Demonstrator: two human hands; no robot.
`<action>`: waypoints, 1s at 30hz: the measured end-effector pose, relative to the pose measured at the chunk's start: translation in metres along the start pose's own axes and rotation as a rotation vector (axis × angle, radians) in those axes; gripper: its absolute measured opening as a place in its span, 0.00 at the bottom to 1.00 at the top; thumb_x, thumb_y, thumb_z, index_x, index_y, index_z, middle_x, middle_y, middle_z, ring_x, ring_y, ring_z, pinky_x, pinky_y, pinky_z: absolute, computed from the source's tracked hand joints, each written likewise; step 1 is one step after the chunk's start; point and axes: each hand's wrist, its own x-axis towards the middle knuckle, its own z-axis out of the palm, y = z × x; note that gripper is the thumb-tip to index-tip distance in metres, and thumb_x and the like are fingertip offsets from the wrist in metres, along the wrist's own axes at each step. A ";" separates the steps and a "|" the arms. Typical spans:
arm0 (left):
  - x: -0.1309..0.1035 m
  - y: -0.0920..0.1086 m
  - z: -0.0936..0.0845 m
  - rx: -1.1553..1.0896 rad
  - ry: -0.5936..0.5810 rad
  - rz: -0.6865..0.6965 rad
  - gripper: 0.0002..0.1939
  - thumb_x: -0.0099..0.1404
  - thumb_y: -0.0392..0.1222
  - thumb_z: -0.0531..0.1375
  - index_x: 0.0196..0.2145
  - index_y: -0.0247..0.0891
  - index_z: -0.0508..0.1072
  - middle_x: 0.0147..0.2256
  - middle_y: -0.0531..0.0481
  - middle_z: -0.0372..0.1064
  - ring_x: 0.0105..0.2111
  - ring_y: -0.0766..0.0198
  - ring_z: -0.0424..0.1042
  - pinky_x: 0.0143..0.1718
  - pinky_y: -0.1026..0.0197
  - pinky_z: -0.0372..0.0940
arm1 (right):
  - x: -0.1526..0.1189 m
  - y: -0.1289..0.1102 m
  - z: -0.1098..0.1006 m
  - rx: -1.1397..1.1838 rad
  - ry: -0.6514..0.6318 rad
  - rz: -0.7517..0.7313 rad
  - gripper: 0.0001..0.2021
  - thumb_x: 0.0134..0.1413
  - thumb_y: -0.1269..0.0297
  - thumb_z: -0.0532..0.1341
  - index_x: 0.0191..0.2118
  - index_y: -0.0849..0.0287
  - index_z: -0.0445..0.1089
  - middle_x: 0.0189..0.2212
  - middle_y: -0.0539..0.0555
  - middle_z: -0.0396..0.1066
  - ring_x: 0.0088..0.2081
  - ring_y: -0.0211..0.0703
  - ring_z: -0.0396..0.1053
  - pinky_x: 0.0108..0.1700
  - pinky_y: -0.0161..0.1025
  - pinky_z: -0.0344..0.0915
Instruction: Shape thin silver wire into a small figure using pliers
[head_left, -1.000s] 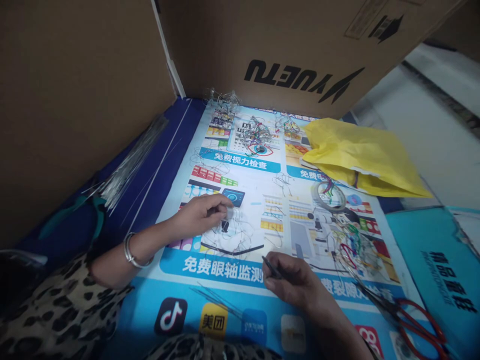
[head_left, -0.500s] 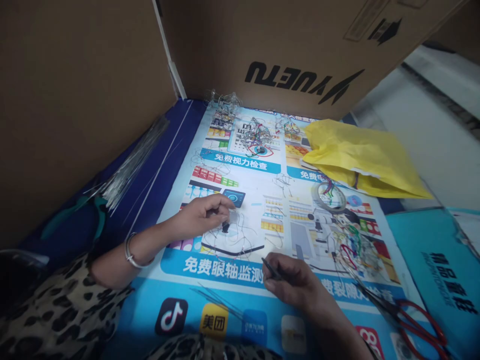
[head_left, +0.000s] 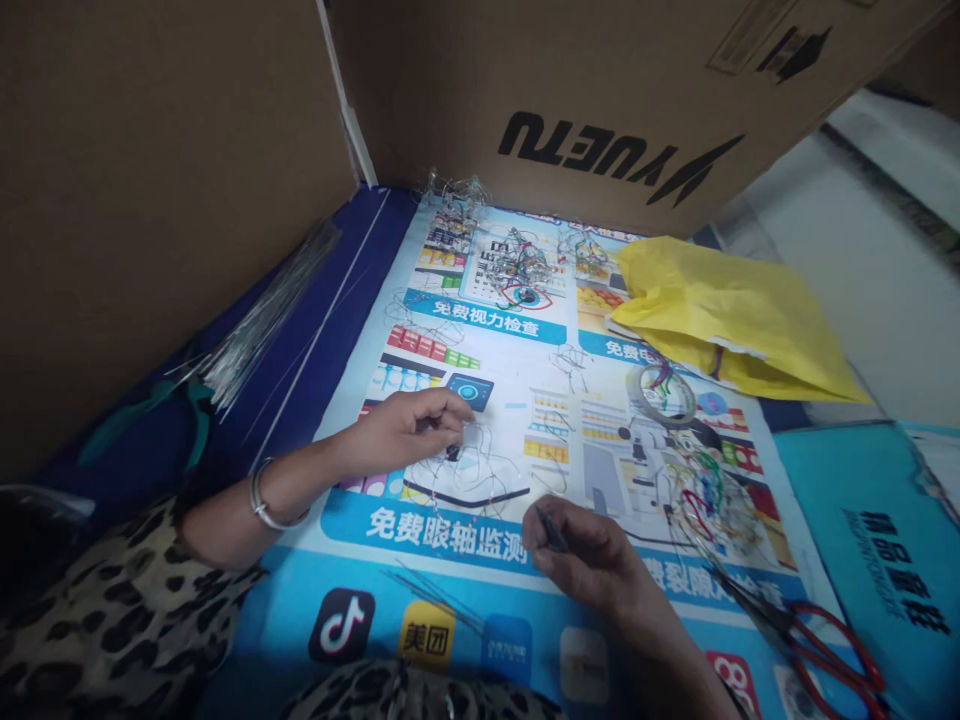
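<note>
My left hand [head_left: 416, 428] hovers over the printed sheet with thumb and fingers pinched together. Thin looped wire [head_left: 487, 475] lies just below it; whether those fingertips grip a strand is too fine to see. Lower and to the right, my right hand [head_left: 589, 560] is closed around a small dark slim tool [head_left: 551, 527], whose kind I cannot make out since the fingers cover most of it. Several dark straight wires [head_left: 435, 595] rest on the sheet near my body. Red-handled scissors [head_left: 817, 640] lie to the right of my right hand.
Cardboard walls [head_left: 600, 60] enclose the back and left. A wire bundle [head_left: 262, 325] and teal-handled pliers [head_left: 196, 425] lie left. Tangled wires [head_left: 521, 262] sit at the back. On the right are a tape roll [head_left: 641, 395], coloured wires [head_left: 712, 490], a yellow bag [head_left: 735, 310] and a teal box [head_left: 847, 500].
The view has shifted slightly. Both hands keep nearly the same place; the dark tool in my right hand has turned a little, and its tip sticks out less.
</note>
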 end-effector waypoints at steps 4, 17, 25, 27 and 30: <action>0.000 -0.001 -0.001 -0.030 -0.008 0.008 0.10 0.62 0.37 0.55 0.43 0.36 0.66 0.28 0.53 0.68 0.28 0.70 0.69 0.30 0.67 0.63 | 0.001 -0.003 0.002 -0.023 0.090 0.002 0.09 0.52 0.57 0.60 0.29 0.58 0.64 0.26 0.49 0.58 0.29 0.37 0.55 0.31 0.35 0.54; -0.001 0.008 0.001 -0.001 -0.014 0.015 0.10 0.60 0.38 0.57 0.40 0.35 0.68 0.29 0.52 0.69 0.29 0.70 0.69 0.31 0.67 0.64 | 0.008 -0.002 0.005 0.068 0.263 0.066 0.13 0.47 0.56 0.63 0.40 0.54 0.71 0.25 0.48 0.58 0.28 0.37 0.54 0.31 0.35 0.54; -0.001 0.006 0.002 0.086 0.016 0.045 0.10 0.59 0.41 0.57 0.38 0.35 0.69 0.30 0.50 0.70 0.30 0.68 0.69 0.32 0.66 0.65 | 0.012 0.005 -0.005 0.036 0.124 0.037 0.14 0.48 0.55 0.63 0.42 0.53 0.71 0.28 0.49 0.64 0.30 0.38 0.57 0.33 0.36 0.57; -0.001 0.006 0.003 0.087 0.009 0.050 0.10 0.60 0.41 0.57 0.38 0.35 0.69 0.30 0.49 0.70 0.31 0.68 0.69 0.32 0.66 0.65 | 0.013 0.005 -0.005 0.039 0.117 0.033 0.14 0.48 0.55 0.62 0.41 0.53 0.71 0.31 0.50 0.66 0.30 0.38 0.57 0.33 0.37 0.57; -0.002 0.008 0.003 0.095 0.012 0.041 0.09 0.60 0.40 0.57 0.38 0.35 0.69 0.29 0.51 0.69 0.28 0.70 0.67 0.30 0.67 0.63 | 0.013 0.003 -0.002 0.062 0.115 0.042 0.15 0.48 0.55 0.63 0.41 0.55 0.71 0.29 0.49 0.65 0.28 0.36 0.56 0.31 0.36 0.56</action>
